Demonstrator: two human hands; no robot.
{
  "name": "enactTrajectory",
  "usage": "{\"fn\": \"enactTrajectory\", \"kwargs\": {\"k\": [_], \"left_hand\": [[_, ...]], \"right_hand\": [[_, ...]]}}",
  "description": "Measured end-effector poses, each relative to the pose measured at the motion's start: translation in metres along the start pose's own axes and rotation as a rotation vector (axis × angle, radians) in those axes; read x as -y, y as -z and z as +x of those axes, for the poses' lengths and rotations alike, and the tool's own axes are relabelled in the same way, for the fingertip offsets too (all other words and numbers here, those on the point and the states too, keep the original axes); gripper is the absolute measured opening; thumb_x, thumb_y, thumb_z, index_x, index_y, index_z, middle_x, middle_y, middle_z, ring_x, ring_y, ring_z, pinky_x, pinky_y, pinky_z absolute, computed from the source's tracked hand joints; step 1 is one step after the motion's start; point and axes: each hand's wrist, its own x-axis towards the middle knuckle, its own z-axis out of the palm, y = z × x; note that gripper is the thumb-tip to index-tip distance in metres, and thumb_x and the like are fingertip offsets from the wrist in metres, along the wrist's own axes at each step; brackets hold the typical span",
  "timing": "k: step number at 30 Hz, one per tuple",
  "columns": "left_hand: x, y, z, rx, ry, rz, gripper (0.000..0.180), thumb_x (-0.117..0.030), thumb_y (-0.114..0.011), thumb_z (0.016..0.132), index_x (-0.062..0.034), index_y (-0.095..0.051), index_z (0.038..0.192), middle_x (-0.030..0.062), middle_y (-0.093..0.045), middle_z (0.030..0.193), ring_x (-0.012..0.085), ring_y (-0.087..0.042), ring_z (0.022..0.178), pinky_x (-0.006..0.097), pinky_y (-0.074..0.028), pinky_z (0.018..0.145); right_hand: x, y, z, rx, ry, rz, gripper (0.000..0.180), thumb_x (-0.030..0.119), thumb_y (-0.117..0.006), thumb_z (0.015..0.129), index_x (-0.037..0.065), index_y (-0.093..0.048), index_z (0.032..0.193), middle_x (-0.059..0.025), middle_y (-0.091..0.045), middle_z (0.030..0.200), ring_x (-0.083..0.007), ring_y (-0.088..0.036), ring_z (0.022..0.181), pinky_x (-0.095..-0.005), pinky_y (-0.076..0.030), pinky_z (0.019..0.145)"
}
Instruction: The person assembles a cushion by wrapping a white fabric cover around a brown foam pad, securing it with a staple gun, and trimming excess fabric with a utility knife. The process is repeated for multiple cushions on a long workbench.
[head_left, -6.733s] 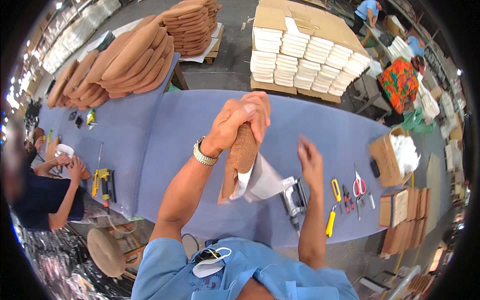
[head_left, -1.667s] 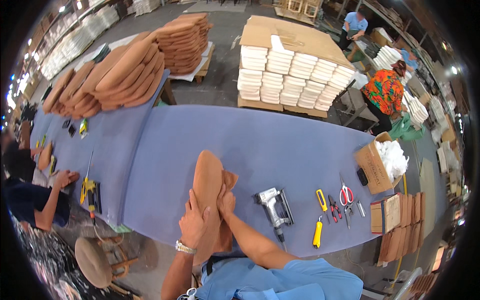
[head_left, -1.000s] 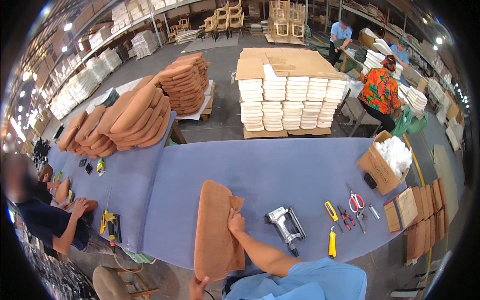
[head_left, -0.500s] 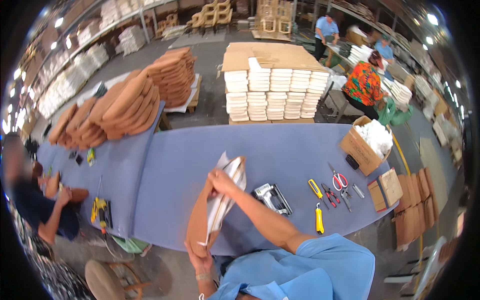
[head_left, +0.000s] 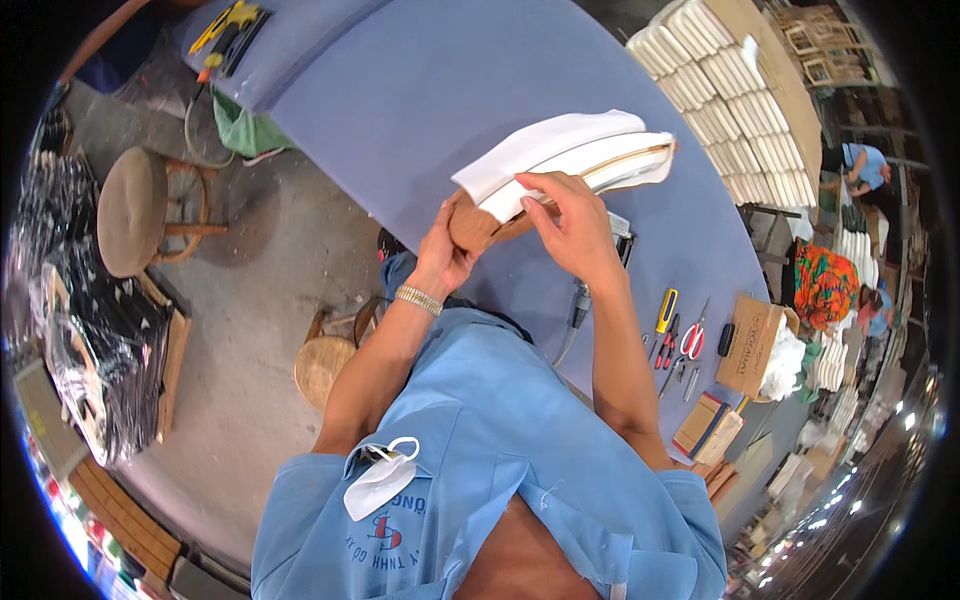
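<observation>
A curved upholstered pad [head_left: 590, 150], white fabric and padding on its inner side with a brown cover, is held over the blue-grey table near its edge. My left hand [head_left: 447, 250], a metal band on its wrist, grips the brown end of the pad. Close by, my right hand [head_left: 572, 222] has its thumb and forefinger at the white fabric's edge, the fingers bent around it. A staple gun [head_left: 621, 232] lies beyond my right wrist, partly covered by the forearm. Its hose fitting [head_left: 580, 304] shows beside that arm.
Right of my forearm lie a yellow screwdriver [head_left: 667, 310], pliers [head_left: 668, 338] and red-handled scissors [head_left: 692, 342]. A carton [head_left: 748, 350] of white stuffing stands beyond. Stacked white pads [head_left: 735, 110] rise past the table. Stools [head_left: 135, 212] stand left; co-workers [head_left: 825, 285] are at far right.
The view has swung round. The pad has turned to lie more across, white side up, and my right hand has moved from its far part toward the end in my left hand.
</observation>
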Motion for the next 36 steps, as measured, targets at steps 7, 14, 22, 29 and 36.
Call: {"fn": "enactTrajectory", "kwargs": {"k": [7,14,22,29,36], "left_hand": [[-0.011,-0.007,0.005,-0.045,-0.005,-0.005,0.051,-0.046,-0.041,0.111,-0.0057,-0.054,0.139,0.0119,-0.067,0.123,0.0228,-0.074,0.096,0.028,-0.067,0.064],[-0.025,-0.006,0.006,-0.038,-0.021,0.013,0.052,-0.046,-0.039,0.112,-0.0030,-0.057,0.137,0.0148,-0.069,0.119,0.0245,-0.075,0.088,0.025,-0.067,0.062],[-0.034,0.002,0.017,-0.056,-0.041,0.034,0.054,-0.045,-0.037,0.112,0.0001,-0.060,0.131,0.0148,-0.069,0.117,0.0236,-0.075,0.089,0.022,-0.066,0.062],[-0.041,0.003,0.021,0.044,-0.044,-0.003,0.061,-0.046,-0.033,0.113,0.0044,-0.054,0.139,0.0212,-0.066,0.123,0.0361,-0.073,0.105,0.026,-0.068,0.070],[-0.031,-0.004,-0.026,-0.266,-0.793,1.019,0.046,-0.037,-0.047,0.110,-0.0054,-0.058,0.141,0.0277,-0.055,0.141,0.0393,-0.061,0.127,0.044,-0.054,0.100]], "right_hand": [[-0.004,-0.027,-0.016,-0.127,-0.024,-0.086,0.017,0.010,-0.075,0.087,0.006,-0.073,0.104,-0.0108,-0.067,0.102,-0.0330,-0.065,0.100,-0.0431,-0.053,0.086],[0.005,-0.052,0.004,-0.110,-0.124,0.003,0.018,0.014,-0.079,0.085,0.006,-0.073,0.100,-0.0103,-0.064,0.094,-0.0342,-0.064,0.092,-0.0445,-0.052,0.077],[-0.009,-0.072,0.001,-0.300,0.047,0.092,0.015,0.015,-0.077,0.089,0.004,-0.068,0.096,-0.0097,-0.063,0.096,-0.0302,-0.065,0.087,-0.0425,-0.053,0.073],[-0.011,-0.043,0.020,-0.145,-0.191,0.012,0.029,0.024,-0.082,0.085,0.003,-0.068,0.099,-0.0089,-0.066,0.086,-0.0278,-0.063,0.079,-0.0429,-0.050,0.068],[-0.010,-0.057,0.035,-0.077,-0.198,0.164,0.016,0.015,-0.080,0.088,0.002,-0.071,0.091,-0.0045,-0.062,0.077,-0.0163,-0.055,0.068,-0.0338,-0.046,0.063]]}}
